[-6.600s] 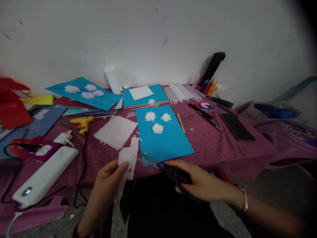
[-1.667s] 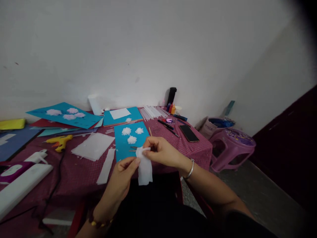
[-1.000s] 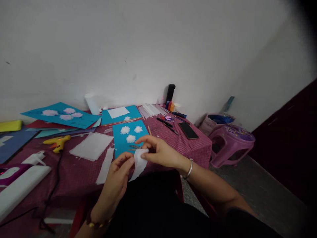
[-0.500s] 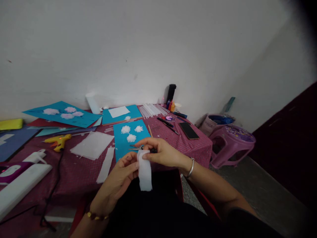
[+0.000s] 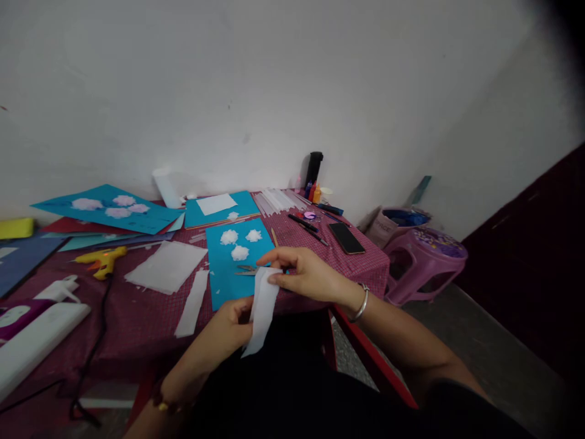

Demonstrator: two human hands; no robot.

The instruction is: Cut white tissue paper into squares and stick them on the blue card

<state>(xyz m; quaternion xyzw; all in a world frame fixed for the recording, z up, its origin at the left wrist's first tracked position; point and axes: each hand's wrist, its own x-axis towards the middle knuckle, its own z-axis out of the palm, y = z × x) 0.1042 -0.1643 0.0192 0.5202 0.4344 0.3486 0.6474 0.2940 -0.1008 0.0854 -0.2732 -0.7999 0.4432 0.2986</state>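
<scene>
Between my hands hangs a folded white paper strip (image 5: 264, 310), tilted, its lower end over my lap. The thumb and fingers of my right hand (image 5: 311, 274) pinch its upper end. My left hand (image 5: 223, 336) is closed on its left side lower down; the fingertips are partly hidden behind the paper. Just beyond lies a blue card (image 5: 219, 281) with several ruffled white paper flowers (image 5: 239, 253) on it. Scissors (image 5: 245, 270) rest on that card, their handles hidden behind my right hand. To the left lie another cut white strip (image 5: 194, 303) and a white paper sheet (image 5: 167, 267).
A yellow glue gun (image 5: 103, 261), its cord, and a white power strip (image 5: 43, 344) lie at the left. Behind are coloured cards (image 5: 155, 221) and white glue sticks (image 5: 280, 201). At the right are pens (image 5: 303, 224), a phone (image 5: 346, 238) and, off the table, a pink stool (image 5: 414, 262).
The strip has swung from nearly upright to a slant, its lower end now further left. My left hand has slid lower along it. The view has shifted slightly.
</scene>
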